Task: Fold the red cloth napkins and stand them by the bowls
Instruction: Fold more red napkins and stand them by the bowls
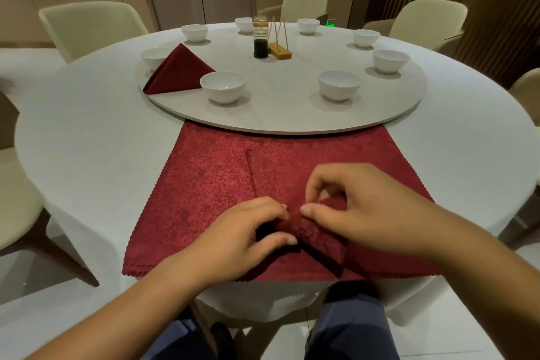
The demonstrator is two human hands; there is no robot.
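your left hand (248, 231) and right hand (359, 207) meet at the table's near edge, both pinching the half-folded napkin (309, 232), which lies on the flat napkin stack (204, 184). one finished napkin (178, 71) stands on the turntable (277, 126) just beside the near-left bowl (223, 86). the other bowls have none, so most of the job looks undone.
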